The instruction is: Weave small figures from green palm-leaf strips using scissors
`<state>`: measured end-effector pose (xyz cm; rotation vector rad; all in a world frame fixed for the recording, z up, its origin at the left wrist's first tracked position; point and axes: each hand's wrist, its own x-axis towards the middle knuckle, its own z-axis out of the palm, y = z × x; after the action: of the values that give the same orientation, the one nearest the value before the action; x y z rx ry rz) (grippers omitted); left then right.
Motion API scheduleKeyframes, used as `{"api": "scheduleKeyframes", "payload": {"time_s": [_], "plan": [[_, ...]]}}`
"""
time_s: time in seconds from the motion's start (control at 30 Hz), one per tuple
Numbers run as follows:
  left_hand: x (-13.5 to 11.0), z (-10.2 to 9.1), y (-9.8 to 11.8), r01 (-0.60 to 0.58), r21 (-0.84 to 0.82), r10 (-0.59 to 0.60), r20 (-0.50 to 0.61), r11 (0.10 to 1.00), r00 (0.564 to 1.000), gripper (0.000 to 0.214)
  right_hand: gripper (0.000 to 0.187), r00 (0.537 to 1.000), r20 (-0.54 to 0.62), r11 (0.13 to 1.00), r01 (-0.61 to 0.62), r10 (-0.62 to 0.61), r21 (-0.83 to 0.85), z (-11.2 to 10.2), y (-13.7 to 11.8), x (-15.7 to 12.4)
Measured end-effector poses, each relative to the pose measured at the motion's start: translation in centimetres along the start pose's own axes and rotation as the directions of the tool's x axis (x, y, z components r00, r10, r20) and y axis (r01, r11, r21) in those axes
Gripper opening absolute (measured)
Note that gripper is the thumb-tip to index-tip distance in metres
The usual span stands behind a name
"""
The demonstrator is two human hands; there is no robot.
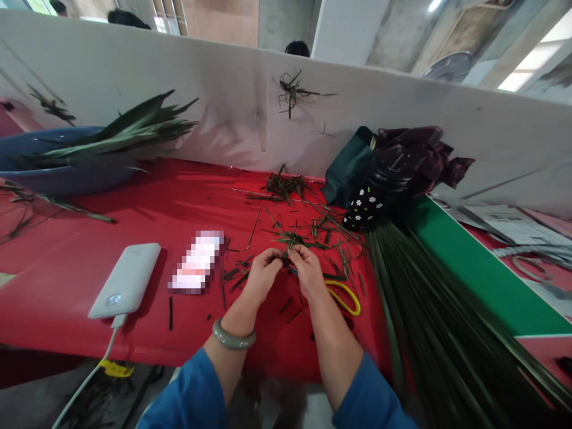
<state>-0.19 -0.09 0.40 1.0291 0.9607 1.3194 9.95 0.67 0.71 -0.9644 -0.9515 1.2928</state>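
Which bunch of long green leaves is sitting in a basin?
The bunch at far left, lying in the blue basin. The larger sheaf at right lies on the table.

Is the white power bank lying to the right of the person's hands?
No, the white power bank lies on the red tablecloth to the left of both the left hand and the right hand.

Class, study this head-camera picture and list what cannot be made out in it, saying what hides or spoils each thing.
- Small green leaf piece, head view: pinched between left hand and right hand, whose fingers cover most of it.
- Yellow-handled tool: its working end lies under the right hand.
- Flat pink-and-white object: pixelated, no detail readable.
- Bundle of long dark green leaves: motion-blurred and cut off by the bottom edge.
- Blue plastic basin: cut by the left edge.
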Motion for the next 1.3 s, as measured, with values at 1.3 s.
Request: {"api": "scheduleKeyframes", "payload": {"time_s": [1.3], "plan": [[0.04,0.08,-0.21,-0.033,0.115,0.029,0.043,0.993,0.999,0.014,0.020,0.997,-0.069,0.998,-0.036,0.040,0.048,-0.40,-0.18,0.18]]}}
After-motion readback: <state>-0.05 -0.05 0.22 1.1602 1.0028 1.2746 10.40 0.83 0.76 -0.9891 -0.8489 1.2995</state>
